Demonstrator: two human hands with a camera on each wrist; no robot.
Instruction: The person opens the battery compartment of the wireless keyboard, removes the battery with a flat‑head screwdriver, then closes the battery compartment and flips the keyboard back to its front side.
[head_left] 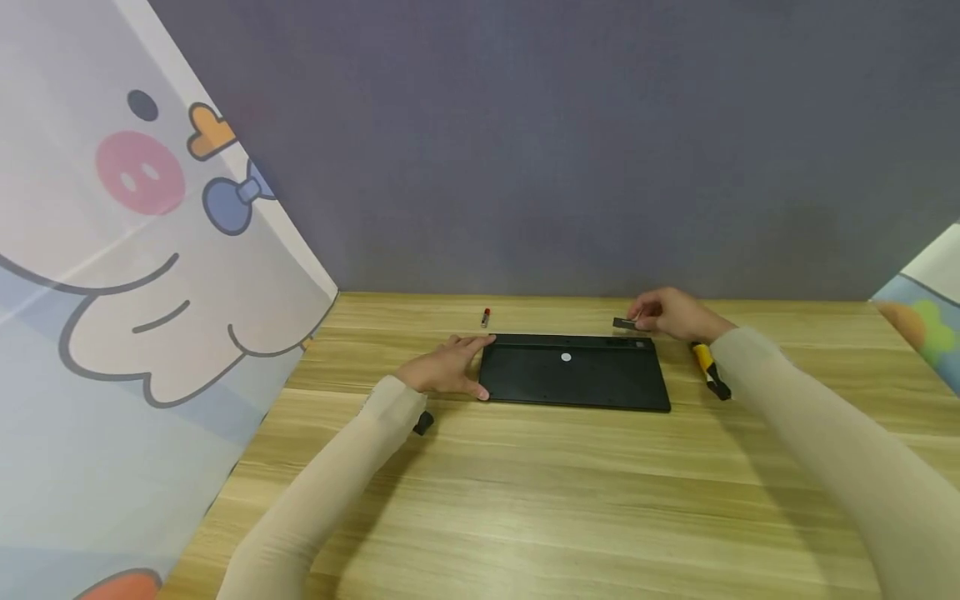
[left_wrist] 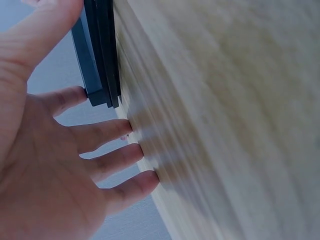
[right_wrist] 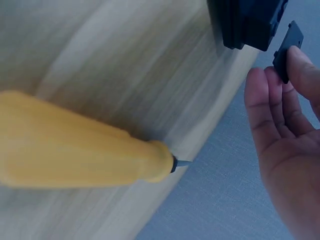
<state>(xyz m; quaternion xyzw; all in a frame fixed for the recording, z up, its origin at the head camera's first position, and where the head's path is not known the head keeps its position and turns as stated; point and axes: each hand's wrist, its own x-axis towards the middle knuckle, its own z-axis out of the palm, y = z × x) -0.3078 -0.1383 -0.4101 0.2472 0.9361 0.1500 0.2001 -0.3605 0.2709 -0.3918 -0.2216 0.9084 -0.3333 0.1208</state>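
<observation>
A black keyboard [head_left: 570,383] lies underside up on the wooden table, with a raised strip along its far side and a round white sticker. At its left end my left hand [head_left: 447,367] is spread, thumb at the near corner and index finger at the far corner; in the left wrist view the other fingertips [left_wrist: 150,182] touch the table. Beyond the keyboard's far right corner, my right hand [head_left: 671,313] pinches a small flat black cover [head_left: 625,323] between thumb and fingers. This cover [right_wrist: 288,47] is tilted and apart from the keyboard [right_wrist: 257,25] in the right wrist view.
A yellow and black screwdriver [head_left: 703,358] lies right of the keyboard, beside my right sleeve. Behind the keyboard is a small red and grey cylinder [head_left: 486,317]. A small black object [head_left: 423,422] shows beside my left sleeve. A grey panel [head_left: 562,167] stands along the table's far edge.
</observation>
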